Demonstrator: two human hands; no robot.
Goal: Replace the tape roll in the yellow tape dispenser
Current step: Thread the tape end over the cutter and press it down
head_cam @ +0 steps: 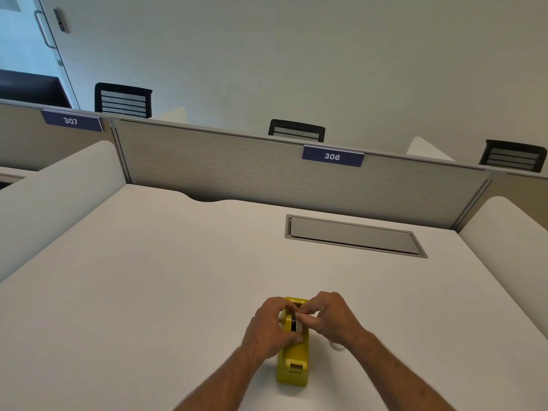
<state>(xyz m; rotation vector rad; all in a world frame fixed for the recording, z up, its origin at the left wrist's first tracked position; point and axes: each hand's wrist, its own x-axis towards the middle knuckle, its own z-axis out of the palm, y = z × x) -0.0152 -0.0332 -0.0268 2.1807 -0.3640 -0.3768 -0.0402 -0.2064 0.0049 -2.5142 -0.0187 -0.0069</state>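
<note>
Left hand (268, 324): clenched on yellow dispenser (293, 360).
Right hand (332, 317): pinching tape roll (299, 324).
Surface (148, 277): open toward 10 o'clock.

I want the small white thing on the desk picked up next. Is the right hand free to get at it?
Probably not at once: the right hand is busy pinching at the yellow tape dispenser, and its wrist lies over the small white object. Nothing else blocks it.

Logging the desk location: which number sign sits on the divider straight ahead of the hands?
The 306 sign, on the panel directly behind this desk; the 307 sign hangs over the neighbouring bay, far left.
</note>
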